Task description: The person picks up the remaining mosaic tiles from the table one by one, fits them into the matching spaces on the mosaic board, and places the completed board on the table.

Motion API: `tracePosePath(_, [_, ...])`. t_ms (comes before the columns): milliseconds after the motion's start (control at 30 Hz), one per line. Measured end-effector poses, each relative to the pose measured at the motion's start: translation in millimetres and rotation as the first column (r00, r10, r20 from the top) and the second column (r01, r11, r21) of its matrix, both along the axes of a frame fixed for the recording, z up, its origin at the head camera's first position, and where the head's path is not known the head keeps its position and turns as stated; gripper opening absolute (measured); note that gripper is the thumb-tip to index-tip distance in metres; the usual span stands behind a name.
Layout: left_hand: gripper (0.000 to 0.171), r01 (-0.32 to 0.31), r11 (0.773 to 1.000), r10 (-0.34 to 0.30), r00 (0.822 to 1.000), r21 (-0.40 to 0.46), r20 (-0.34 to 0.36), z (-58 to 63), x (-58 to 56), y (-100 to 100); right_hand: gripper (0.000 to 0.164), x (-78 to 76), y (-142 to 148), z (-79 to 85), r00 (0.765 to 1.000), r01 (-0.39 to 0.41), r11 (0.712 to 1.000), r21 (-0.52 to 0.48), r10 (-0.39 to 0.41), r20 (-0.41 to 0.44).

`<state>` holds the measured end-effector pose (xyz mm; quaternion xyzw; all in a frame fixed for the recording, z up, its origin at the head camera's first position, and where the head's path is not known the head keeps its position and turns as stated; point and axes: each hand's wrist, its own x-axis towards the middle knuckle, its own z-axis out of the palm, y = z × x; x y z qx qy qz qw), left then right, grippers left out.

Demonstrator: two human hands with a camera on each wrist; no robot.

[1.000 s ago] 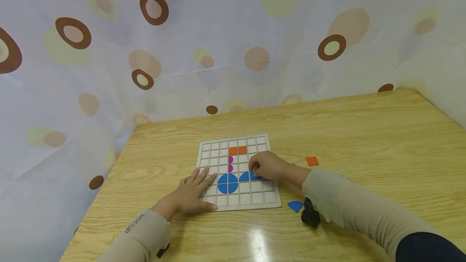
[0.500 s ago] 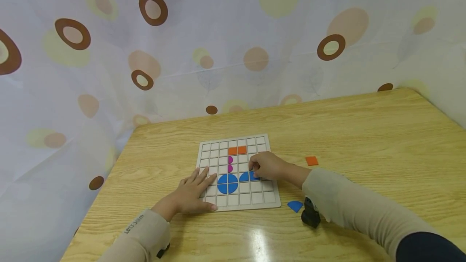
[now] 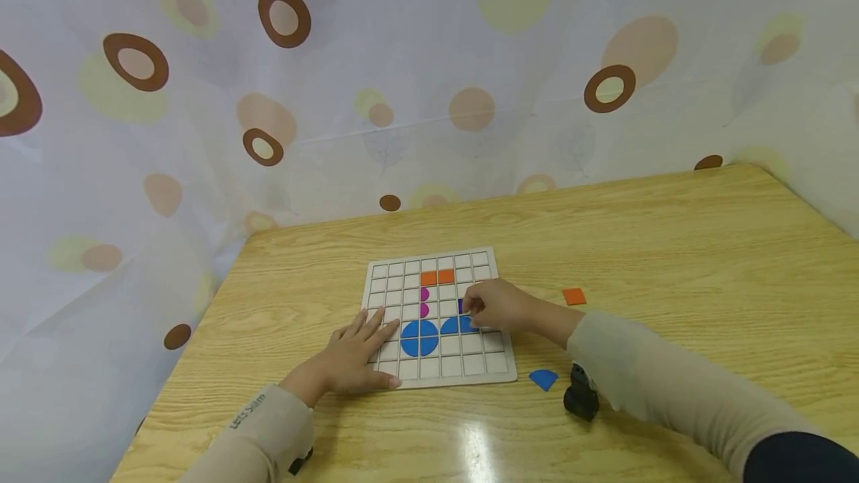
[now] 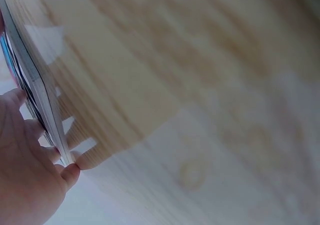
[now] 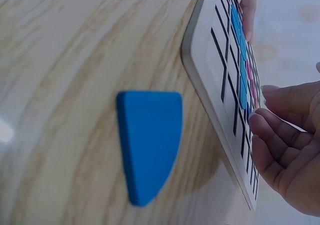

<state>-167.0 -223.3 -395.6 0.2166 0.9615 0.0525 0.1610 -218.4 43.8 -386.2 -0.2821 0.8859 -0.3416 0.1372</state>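
Note:
A white gridded board [image 3: 429,371] lies on the wooden table. My left hand [image 3: 356,356] rests on its left side with fingers spread, and in the left wrist view the fingers [image 4: 42,130] lie along its edge. Four-part blue circle pieces [image 3: 419,338] fill cells at the lower middle. To their right, two blue quarter-circle pieces [image 3: 459,325] form a half circle. My right hand [image 3: 499,304] is over the right side, fingers loosely curled at a dark blue piece [image 3: 461,305], mostly hidden. In the right wrist view, a gap shows between thumb and forefinger of the hand [image 5: 295,140].
One loose blue quarter-circle piece [image 3: 543,379] lies right of the board, below my right forearm. An orange square [image 3: 574,296] lies farther back. Two orange squares [image 3: 438,276] and two magenta half circles [image 3: 424,302] sit on the board. A patterned curtain [image 3: 429,95] hangs behind.
My right hand has shifted slightly right and off the blue quarter-circle piece, showing more of it. A dark blue piece now shows at its fingertips. My left hand stays put.

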Motion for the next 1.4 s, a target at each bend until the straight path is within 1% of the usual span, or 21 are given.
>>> tracePosePath(233, [0.087,-0.003,1.000,0.003,1.000,-0.002,0.004,-0.3,-0.3,0,0.007,5.1,16,4.8,0.999,-0.036,0.999,-0.021,0.035,-0.029])
tracePosePath(367, [0.087,-0.006,1.000,0.006,1.000,-0.003,0.009,-0.4,-0.6,0,0.009,7.4,28,5.9,0.999,-0.022,1.000,-0.017,0.021,-0.027])
tracePosePath(467, [0.086,-0.006,1.000,0.006,1.000,-0.011,0.003,-0.4,-1.2,0,0.011,9.0,37,7.2,0.999,-0.025,0.999,-0.026,0.024,-0.040])
tracePosePath(667, [0.086,-0.002,1.000,0.002,1.000,-0.008,0.001,1.1,-1.0,0,0.012,13.5,50,11.6,0.997,-0.058,0.996,-0.061,0.055,-0.052])
tracePosePath(900, [0.086,-0.010,1.000,0.010,1.000,0.005,0.014,2.0,0.1,1,0.014,21.2,60,14.7,0.999,-0.052,0.997,-0.055,0.052,0.008])
tracePosePath(1167, [0.086,-0.011,1.000,0.011,1.000,0.012,0.013,2.8,0.1,1,0.018,29.1,70,13.8,0.994,-0.098,0.994,-0.051,0.099,0.037])
tracePosePath(1300, [0.086,-0.014,1.000,0.014,1.000,0.016,0.015,3.1,0.2,1,0.018,34.4,73,11.9,0.992,-0.104,0.994,-0.033,0.106,0.067])
tracePosePath(1400, [0.086,-0.018,1.000,0.018,1.000,0.013,0.017,2.5,0.3,1,0.017,38.6,75,10.5,0.988,-0.106,0.994,-0.016,0.107,0.109])
